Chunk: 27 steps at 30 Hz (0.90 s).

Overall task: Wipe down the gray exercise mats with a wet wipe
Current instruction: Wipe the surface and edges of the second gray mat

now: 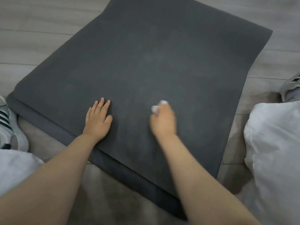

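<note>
A dark gray exercise mat (146, 62) lies on the floor and stretches away from me. A second gray mat (113, 161) lies under it, and only its near edge shows. My left hand (98, 120) lies flat on the top mat near its front edge, fingers straight. To its right, my right hand (163, 120) grips a crumpled white wet wipe (158, 106) and holds it against the mat. Most of the wipe is hidden under the fingers. The right hand is blurred.
Pale wood-look floor (40, 38) surrounds the mats. My knees in white cloth sit at the lower left (14, 168) and at the right (274, 151). A striped sneaker (9, 124) is at the left edge, another sneaker (290, 88) at the right edge.
</note>
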{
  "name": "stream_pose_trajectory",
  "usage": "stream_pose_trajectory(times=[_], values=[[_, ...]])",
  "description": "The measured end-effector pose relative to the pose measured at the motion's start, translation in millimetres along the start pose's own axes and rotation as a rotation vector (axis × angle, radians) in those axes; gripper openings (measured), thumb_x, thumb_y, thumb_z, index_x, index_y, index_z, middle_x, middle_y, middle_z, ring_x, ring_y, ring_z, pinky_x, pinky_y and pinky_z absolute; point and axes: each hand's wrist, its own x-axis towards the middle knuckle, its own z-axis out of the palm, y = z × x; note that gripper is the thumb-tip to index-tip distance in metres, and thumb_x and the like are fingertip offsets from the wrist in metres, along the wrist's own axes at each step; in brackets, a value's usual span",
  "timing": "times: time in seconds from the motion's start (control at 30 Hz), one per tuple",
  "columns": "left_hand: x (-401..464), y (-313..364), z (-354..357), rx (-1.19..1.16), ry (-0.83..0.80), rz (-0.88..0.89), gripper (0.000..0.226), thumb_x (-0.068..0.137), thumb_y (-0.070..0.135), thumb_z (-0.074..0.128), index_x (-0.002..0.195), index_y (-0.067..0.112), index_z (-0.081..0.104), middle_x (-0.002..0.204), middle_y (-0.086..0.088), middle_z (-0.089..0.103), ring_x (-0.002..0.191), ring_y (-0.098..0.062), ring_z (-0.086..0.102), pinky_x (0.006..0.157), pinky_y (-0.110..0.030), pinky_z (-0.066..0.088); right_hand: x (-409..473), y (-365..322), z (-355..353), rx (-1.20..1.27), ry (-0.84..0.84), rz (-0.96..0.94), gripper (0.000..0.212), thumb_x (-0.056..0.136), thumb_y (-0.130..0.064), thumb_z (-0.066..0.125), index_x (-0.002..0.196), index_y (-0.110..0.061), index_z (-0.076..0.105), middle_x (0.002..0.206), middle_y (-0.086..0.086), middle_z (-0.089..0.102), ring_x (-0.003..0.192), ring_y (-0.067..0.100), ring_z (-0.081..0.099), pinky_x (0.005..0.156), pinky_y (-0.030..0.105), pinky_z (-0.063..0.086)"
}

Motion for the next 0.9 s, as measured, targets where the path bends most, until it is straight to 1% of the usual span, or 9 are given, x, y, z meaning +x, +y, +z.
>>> stream_pose_trajectory(times=[0.1,0.17,0.3,0.4,0.5,0.63,0.77,0.83,0.9], values=[[-9.3,-6.0,-4.7,-0.139,0.051,-0.029,0.057,0.102,0.011,0.036,0.157,0.018,0.024,0.165,0.001,0.016,0.152,-0.016,0.007,0.122,-0.036,-0.003,-9.2,-100.3,45.9,0.009,-0.351,-0.359,0.015,0.093,-0.014,0.046,0.103,-0.009,0.057,0.118,0.012,0.052,0.1,0.034,0.054,0.082,0.04,0.044],[-22.5,-8.1,1.4,-0.057,0.114,-0.008,0.055,0.101,0.012,0.039,0.155,0.016,0.029,0.164,-0.001,0.02,0.152,-0.02,0.011,0.122,-0.039,0.0,-8.5,-113.3,47.3,-0.066,-0.41,-0.382,0.023,0.094,-0.015,0.046,0.116,-0.01,0.054,0.13,0.011,0.046,0.108,0.032,0.05,0.089,0.041,0.043],[-34.2,-7.7,13.7,0.058,0.201,0.007,0.054,0.099,0.017,0.039,0.152,0.012,0.035,0.161,-0.006,0.026,0.15,-0.025,0.019,0.123,-0.043,0.007,-18.8,-3.2,-1.8,-0.138,-0.207,-0.206,0.042,0.086,-0.025,0.055,0.126,-0.013,0.051,0.122,0.01,0.055,0.106,0.033,0.054,0.085,0.038,0.046],[-31.4,-3.8,15.3,0.087,0.187,-0.004,0.054,0.1,0.014,0.041,0.153,0.01,0.033,0.162,-0.007,0.024,0.151,-0.026,0.016,0.123,-0.043,0.006,-47.4,118.9,-70.8,-0.191,-0.113,0.116,0.034,0.077,-0.032,0.051,0.104,-0.014,0.057,0.108,0.012,0.06,0.095,0.036,0.059,0.077,0.039,0.051],[-33.6,-0.6,11.4,0.1,0.146,-0.026,0.056,0.1,0.013,0.04,0.154,0.009,0.028,0.164,-0.008,0.019,0.152,-0.027,0.012,0.124,-0.041,0.004,-59.7,155.7,-94.0,-0.179,-0.077,0.264,0.025,0.077,-0.026,0.047,0.091,-0.006,0.054,0.101,0.018,0.057,0.084,0.039,0.055,0.07,0.039,0.045],[-72.0,16.2,18.7,0.076,0.12,-0.09,0.066,0.093,0.008,0.049,0.154,0.006,0.026,0.164,-0.011,0.017,0.152,-0.029,0.011,0.124,-0.04,0.007,-27.8,55.9,-31.6,-0.131,-0.041,0.098,0.016,0.089,-0.008,0.047,0.101,-0.001,0.056,0.116,0.022,0.054,0.097,0.041,0.057,0.082,0.041,0.046],[-116.8,27.8,39.0,0.079,0.103,-0.085,0.066,0.091,0.01,0.051,0.153,0.007,0.03,0.162,-0.013,0.021,0.151,-0.031,0.016,0.123,-0.045,0.011,-16.0,-77.0,32.1,-0.051,-0.409,-0.36,0.02,0.093,-0.009,0.044,0.11,-0.004,0.054,0.128,0.018,0.044,0.106,0.039,0.052,0.088,0.039,0.043],[-113.3,15.3,31.6,0.103,0.057,-0.021,0.062,0.092,0.02,0.046,0.152,0.008,0.033,0.161,-0.012,0.025,0.15,-0.031,0.019,0.123,-0.044,0.015,-17.0,-99.9,35.8,-0.101,-0.534,-0.474,0.024,0.094,-0.009,0.044,0.116,-0.005,0.052,0.133,0.017,0.041,0.108,0.039,0.051,0.09,0.039,0.042],[-111.9,6.0,24.3,0.096,0.046,-0.019,0.067,0.087,0.031,0.039,0.15,0.011,0.038,0.16,-0.01,0.029,0.148,-0.03,0.024,0.121,-0.042,0.019,-20.3,-79.8,21.6,-0.132,-0.511,-0.461,0.03,0.093,-0.012,0.046,0.122,-0.006,0.051,0.136,0.016,0.042,0.111,0.039,0.05,0.09,0.039,0.043]])
